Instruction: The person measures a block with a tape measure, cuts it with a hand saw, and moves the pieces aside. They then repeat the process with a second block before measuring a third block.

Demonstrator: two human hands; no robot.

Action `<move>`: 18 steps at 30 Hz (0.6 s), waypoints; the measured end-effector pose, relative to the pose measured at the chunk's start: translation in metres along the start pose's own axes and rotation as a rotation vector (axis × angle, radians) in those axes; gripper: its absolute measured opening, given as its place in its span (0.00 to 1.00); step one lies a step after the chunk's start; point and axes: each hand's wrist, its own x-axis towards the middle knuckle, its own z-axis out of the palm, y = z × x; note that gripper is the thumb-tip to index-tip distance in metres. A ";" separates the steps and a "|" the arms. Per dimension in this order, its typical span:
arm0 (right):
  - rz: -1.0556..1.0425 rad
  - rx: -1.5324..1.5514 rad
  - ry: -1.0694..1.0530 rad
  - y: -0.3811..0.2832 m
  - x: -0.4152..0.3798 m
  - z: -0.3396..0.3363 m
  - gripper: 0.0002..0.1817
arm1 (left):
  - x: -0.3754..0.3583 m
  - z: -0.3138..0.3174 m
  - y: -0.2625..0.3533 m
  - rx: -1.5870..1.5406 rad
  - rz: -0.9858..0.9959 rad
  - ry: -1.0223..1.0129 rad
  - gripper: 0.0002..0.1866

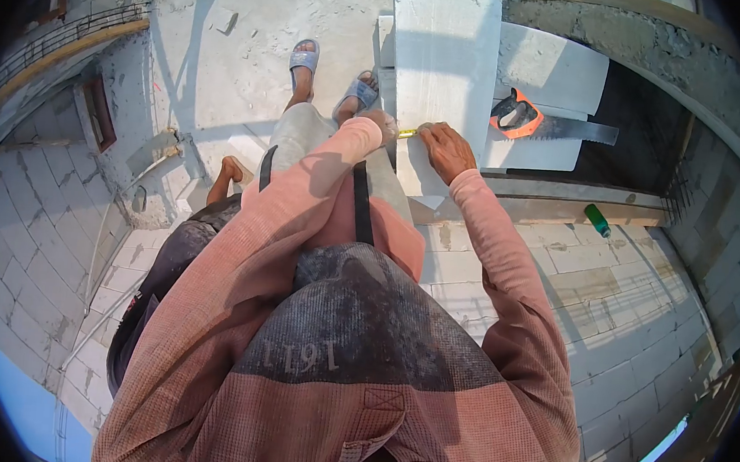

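a short length of yellow tape measure (407, 133) is stretched across the near part of a long white block (445, 46). one end is held in the closed left hand (384, 126); whether it is pinched by the right hand's (447, 153) curled fingers cannot be told. measuring seems in hand; a straight, steady tape is called for next. a handsaw (561, 128) is rested alongside.

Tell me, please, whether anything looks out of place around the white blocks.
The orange-handled saw does: it lies across the white blocks with its blade tip jutting past their edge, so it might get knocked.
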 end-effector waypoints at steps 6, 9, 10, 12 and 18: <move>0.491 0.146 0.678 0.024 -0.017 -0.008 0.12 | -0.041 -0.083 -0.013 -0.383 0.326 -0.106 0.14; 0.944 0.277 0.725 0.073 -0.029 0.024 0.14 | -0.046 -0.129 -0.051 -0.771 0.212 -0.152 0.21; 1.064 0.313 0.696 0.085 -0.029 0.030 0.15 | -0.072 -0.145 -0.046 -0.898 0.138 -0.126 0.23; 1.228 0.384 0.631 0.100 -0.020 0.039 0.17 | -0.106 -0.180 -0.046 -1.120 0.114 -0.257 0.26; 1.458 0.410 0.411 0.107 0.012 0.017 0.31 | -0.171 -0.235 -0.039 -1.066 -0.061 0.026 0.29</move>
